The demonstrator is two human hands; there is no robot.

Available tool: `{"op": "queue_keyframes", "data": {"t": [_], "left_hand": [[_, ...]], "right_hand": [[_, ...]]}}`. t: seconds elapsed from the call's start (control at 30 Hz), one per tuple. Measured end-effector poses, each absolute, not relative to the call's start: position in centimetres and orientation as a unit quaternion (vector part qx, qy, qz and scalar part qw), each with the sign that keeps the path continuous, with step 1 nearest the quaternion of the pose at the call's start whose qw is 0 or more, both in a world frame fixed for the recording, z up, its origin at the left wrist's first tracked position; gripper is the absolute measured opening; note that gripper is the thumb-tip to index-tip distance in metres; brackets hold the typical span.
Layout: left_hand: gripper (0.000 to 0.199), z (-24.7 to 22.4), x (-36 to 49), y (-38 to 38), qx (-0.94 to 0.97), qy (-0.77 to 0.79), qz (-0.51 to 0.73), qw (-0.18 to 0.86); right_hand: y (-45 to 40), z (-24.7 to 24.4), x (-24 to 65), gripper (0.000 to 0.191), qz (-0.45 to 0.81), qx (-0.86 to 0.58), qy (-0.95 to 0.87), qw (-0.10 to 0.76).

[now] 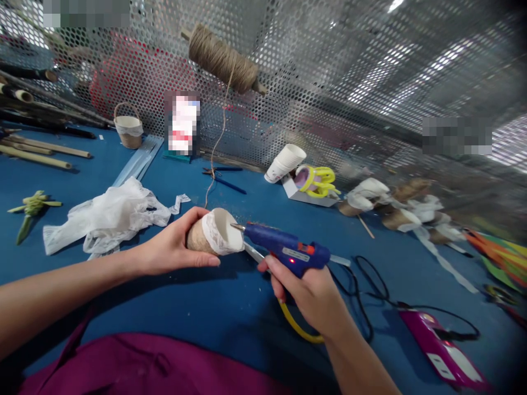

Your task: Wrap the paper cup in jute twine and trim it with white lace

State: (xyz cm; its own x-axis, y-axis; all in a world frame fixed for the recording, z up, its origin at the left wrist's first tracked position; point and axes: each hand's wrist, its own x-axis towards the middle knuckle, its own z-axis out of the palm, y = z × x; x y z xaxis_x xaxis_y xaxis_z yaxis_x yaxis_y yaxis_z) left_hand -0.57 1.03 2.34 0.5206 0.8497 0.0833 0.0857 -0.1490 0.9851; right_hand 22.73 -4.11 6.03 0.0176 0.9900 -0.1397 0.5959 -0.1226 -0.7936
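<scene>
Inside the clasping left grip (175, 244) sits a lacy cup (213, 235), opening toward the glue gun (280, 244) clutched by the right grip (307, 291).

head view | worn on the person's head, above the tabletop (206, 307)'s near side | faces forward and down, rolled: tabletop's far edge, below the perforated panel (313, 71), slopes down rightward | left hand (171, 247) and right hand (308, 288) close, mid-frame; panel farther off
</scene>
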Motion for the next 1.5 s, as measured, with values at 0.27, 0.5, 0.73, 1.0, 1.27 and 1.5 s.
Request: {"op": "queue_keyframes", "data": {"t": [0.27,0.5,0.73,1.0,1.27,1.5], "left_hand": [[0.059,2.2,-0.6,1.1,0.708,0.348,0.311,0.530],[0.056,2.6,-0.8,1.0,0.701,0.314,0.285,0.574],[0.055,2.6,-0.8,0.9,0.687,0.314,0.279,0.593],[0.056,2.8,-0.8,0.9,0.696,0.310,0.293,0.578],[0.062,2.8,-1.0,1.1,0.688,0.312,0.313,0.576],[0.069,2.0,-0.6,0.9,0.640,0.294,0.360,0.612]], "right_hand": [[-4.1,6.8,23.8,0.039,0.367,-0.625,-0.652,0.222],[-3.8,7.0,24.2,0.032,0.391,-0.618,-0.636,0.246],[-3.6,7.2,24.7,0.035,0.416,-0.609,-0.650,0.180],[-3.9,7.4,24.3,0.029,0.440,-0.608,-0.610,0.255],[-3.7,7.1,24.5,0.029,0.533,-0.561,-0.530,0.348],[-3.4,5.6,23.0,0.032,0.648,-0.508,-0.407,0.396]]}}
